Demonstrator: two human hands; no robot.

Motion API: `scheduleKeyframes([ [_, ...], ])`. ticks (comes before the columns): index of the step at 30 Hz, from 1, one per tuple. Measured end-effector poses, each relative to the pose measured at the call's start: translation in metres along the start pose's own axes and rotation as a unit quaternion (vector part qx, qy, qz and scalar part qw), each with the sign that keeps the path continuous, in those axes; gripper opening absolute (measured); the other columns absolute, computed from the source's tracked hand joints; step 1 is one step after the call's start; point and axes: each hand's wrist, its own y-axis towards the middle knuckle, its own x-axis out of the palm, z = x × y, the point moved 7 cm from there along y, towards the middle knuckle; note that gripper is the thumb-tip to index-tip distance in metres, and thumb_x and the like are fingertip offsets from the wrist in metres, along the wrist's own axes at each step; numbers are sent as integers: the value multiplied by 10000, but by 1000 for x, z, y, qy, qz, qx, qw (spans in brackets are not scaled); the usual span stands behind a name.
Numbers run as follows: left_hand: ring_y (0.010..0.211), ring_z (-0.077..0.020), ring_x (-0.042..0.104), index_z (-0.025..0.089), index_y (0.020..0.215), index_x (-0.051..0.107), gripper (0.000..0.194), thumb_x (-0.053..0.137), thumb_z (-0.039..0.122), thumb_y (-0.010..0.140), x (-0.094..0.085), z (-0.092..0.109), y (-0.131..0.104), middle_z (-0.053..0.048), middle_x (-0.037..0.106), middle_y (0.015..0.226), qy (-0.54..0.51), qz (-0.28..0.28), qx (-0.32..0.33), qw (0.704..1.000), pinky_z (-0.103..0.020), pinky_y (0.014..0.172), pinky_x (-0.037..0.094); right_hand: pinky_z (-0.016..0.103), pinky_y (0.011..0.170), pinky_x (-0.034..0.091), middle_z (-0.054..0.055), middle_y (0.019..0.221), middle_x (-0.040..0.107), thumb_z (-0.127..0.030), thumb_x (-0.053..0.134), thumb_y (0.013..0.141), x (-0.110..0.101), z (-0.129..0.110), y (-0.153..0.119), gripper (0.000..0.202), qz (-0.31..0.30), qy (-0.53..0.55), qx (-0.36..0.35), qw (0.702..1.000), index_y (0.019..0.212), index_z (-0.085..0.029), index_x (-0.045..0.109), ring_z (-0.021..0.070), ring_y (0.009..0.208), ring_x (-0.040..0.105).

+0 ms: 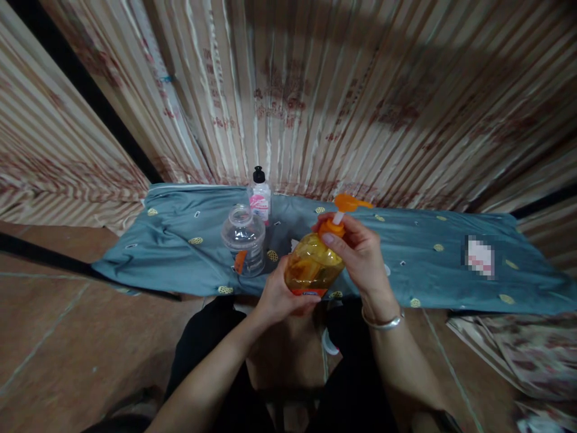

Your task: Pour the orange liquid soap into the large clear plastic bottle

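A clear pump bottle [313, 267] of yellow liquid is held up, tilted, over the front edge of the cloth-covered table. My left hand [277, 291] wraps around its lower body. My right hand [358, 249] is closed on the orange pump collar [331, 229] at the neck, thumb in front, fingers partly hidden behind. Above the collar, the orange pump head [351, 202] points right on a short white stem. Left of my hands stands a clear plastic jar [244, 240] with no lid, an orange label on its side. Behind it is a small clear bottle [259, 201] with a black cap and pink label.
A blue-green cloth with yellow prints [180, 240] covers the narrow table. A pixelated white and pink item [480, 257] lies on its right part. Striped curtains [315, 102] hang behind. On the floor between my legs lies a white round object [330, 343].
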Motion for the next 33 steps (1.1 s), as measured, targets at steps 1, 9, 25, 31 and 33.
scheduleKeyframes([
  [1, 1273, -417, 876, 228, 1369, 668, 946, 1190, 340, 587, 2, -1, 0, -128, 899, 1326, -13, -3, -15, 1000, -600, 1204, 672, 390, 922, 741, 20, 1047, 907, -738, 1068, 835, -1, 4, 1, 543, -6, 2, 11, 1000, 1142, -326, 892, 252, 985, 872],
  [9, 1317, -425, 868, 209, 1296, 732, 863, 1190, 366, 581, 25, -8, -12, -139, 909, 1322, -142, -102, -102, 979, -573, 1186, 678, 498, 1002, 735, 57, 1052, 908, -752, 1091, 779, -4, 28, 7, 590, -84, 43, 85, 992, 1114, -304, 904, 327, 1057, 887],
  [25, 1361, -384, 872, 247, 1364, 666, 866, 1128, 257, 631, -6, -12, 19, -106, 899, 1397, 3, 63, 12, 998, -596, 1247, 670, 499, 1152, 694, 46, 1151, 917, -796, 1066, 781, -12, 39, 16, 593, -40, -14, 55, 998, 1053, -326, 827, 306, 1146, 865],
  [31, 1367, -392, 871, 241, 1392, 647, 891, 1128, 270, 643, -6, -15, 21, -109, 888, 1406, 18, 68, 12, 997, -598, 1237, 677, 443, 1097, 694, 36, 1160, 906, -810, 1050, 781, -8, 36, 15, 641, 6, -59, -2, 998, 1116, -318, 814, 281, 1123, 853],
  [33, 1379, -395, 864, 239, 1401, 650, 903, 1135, 283, 640, -7, -16, 21, -117, 882, 1419, 25, 68, 11, 997, -601, 1246, 669, 419, 1075, 690, 22, 1123, 891, -781, 1072, 770, -9, 37, 15, 632, 36, -69, -19, 997, 1089, -314, 790, 257, 1074, 838],
])
